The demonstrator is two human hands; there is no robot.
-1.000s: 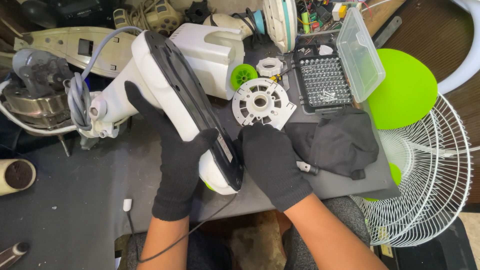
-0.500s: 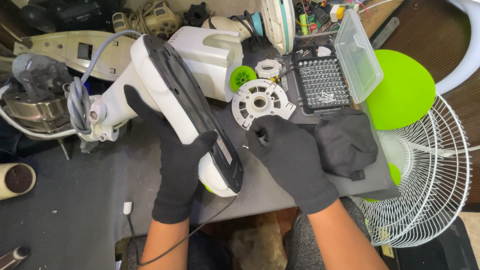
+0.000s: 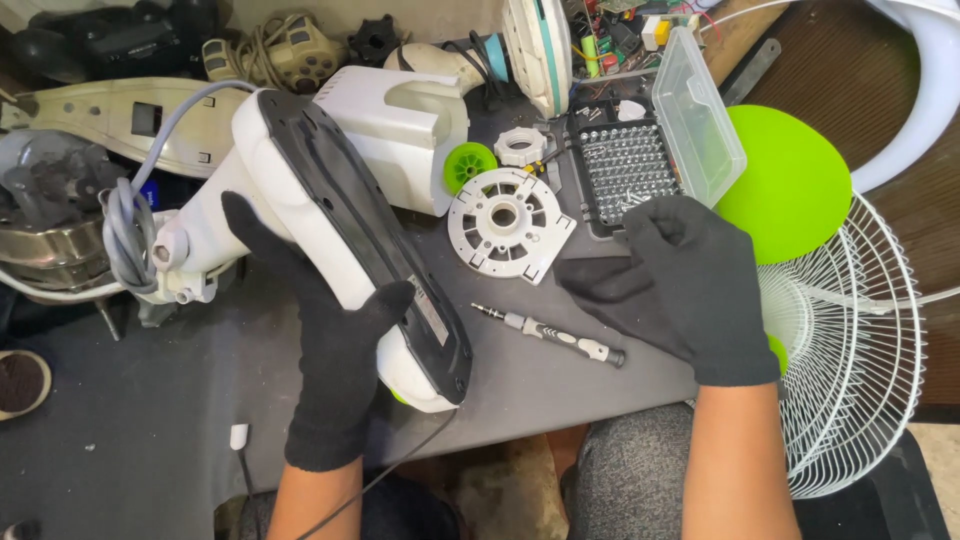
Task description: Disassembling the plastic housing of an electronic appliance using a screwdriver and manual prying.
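My left hand, in a black glove, grips a white appliance body from below, its black underside tilted up toward me. A grey cord is coiled at its far end. My right hand, also gloved, hovers over the table with the fingertips at the front edge of an open case of screwdriver bits; nothing shows in its grasp. A small grey screwdriver lies on the grey tabletop between my hands. A white round slotted plastic part lies just beyond it.
Behind are a white housing, a green knob and a white ring nut. A green disc and a white wire fan grille are at the right. Cluttered parts and a metal motor fill the left and back.
My right hand left the appliance body and moved right and away to the bit case, which uncovers the screwdriver on the table. The left hand keeps its grip.
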